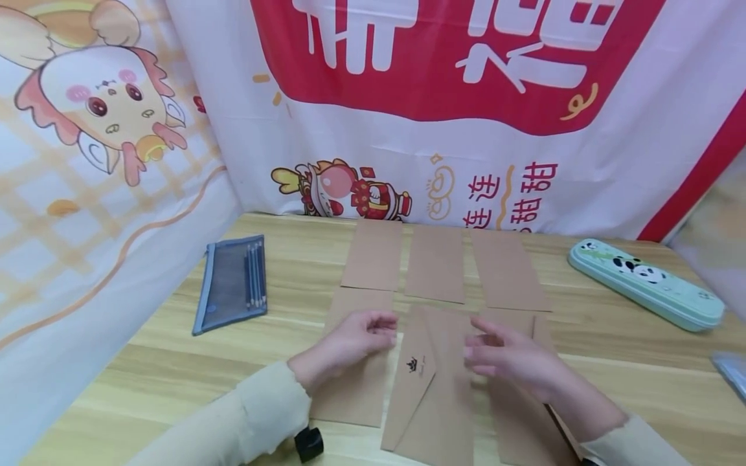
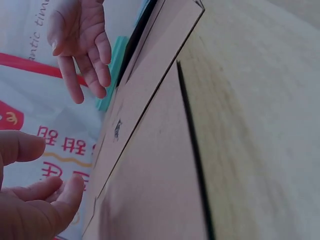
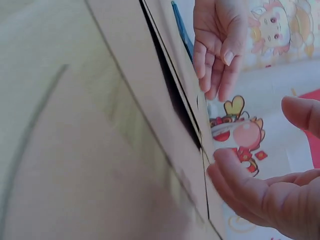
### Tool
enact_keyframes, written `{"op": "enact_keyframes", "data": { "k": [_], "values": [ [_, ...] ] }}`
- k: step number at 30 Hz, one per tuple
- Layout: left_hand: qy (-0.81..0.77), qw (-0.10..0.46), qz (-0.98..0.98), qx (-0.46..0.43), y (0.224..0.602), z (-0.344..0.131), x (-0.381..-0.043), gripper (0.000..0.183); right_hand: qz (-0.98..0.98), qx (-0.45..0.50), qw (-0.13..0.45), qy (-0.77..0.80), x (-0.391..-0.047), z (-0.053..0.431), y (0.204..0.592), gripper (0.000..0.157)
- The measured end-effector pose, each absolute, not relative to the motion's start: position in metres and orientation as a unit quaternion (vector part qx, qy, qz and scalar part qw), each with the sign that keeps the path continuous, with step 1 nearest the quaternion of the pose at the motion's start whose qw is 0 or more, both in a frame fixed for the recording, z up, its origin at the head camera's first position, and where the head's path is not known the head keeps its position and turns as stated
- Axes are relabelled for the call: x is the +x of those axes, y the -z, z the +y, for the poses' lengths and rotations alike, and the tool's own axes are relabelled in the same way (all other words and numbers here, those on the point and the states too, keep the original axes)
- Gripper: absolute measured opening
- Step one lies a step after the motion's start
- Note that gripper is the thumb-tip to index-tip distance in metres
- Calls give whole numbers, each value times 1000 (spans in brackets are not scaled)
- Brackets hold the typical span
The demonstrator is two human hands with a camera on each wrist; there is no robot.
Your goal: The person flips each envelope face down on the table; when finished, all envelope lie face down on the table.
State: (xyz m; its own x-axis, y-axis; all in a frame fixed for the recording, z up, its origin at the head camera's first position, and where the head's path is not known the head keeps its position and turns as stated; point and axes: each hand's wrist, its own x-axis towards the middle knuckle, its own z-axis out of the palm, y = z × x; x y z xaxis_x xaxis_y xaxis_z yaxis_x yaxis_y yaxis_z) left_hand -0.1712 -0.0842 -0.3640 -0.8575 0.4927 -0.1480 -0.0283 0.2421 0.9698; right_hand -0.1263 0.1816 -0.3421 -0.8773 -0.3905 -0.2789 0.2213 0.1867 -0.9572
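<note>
Two rows of brown paper envelopes lie on the wooden table, three in each row. The middle front envelope (image 1: 445,388) shows its slanted flap with a small black crown print. My left hand (image 1: 358,343) hovers over the left front envelope (image 1: 352,395), its fingers loosely bent and holding nothing. Opposite it, my right hand (image 1: 515,359) is over the right front envelope (image 1: 515,421) and hides part of it. Its fingers are relaxed, with nothing between them. In the left wrist view the right palm (image 2: 82,35) faces inward, apart from the envelopes.
At the left lies a blue mesh pouch (image 1: 227,285) with several pencils. A mint pencil case (image 1: 647,281) with pandas is at the right, and a bluish item (image 1: 731,372) sits by the right edge. A printed cloth (image 1: 233,129) hangs behind the table (image 1: 291,349).
</note>
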Motion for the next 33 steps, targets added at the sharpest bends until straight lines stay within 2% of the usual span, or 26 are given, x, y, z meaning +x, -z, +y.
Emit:
{"op": "enact_keyframes", "data": {
  "k": [7,16,24,33],
  "values": [
    [-584,239,761,153,371,-71,-171,54,725,-50,240,643,-120,191,355,84],
    [-602,243,750,131,372,-61,-170,49,723,-32,225,652,-123,189,359,79],
    [-637,200,736,112,372,-61,-172,45,712,-74,248,653,-134,196,358,76],
    [-624,120,763,119,362,-78,-177,41,694,-57,253,672,-149,176,359,69]
  ]
}}
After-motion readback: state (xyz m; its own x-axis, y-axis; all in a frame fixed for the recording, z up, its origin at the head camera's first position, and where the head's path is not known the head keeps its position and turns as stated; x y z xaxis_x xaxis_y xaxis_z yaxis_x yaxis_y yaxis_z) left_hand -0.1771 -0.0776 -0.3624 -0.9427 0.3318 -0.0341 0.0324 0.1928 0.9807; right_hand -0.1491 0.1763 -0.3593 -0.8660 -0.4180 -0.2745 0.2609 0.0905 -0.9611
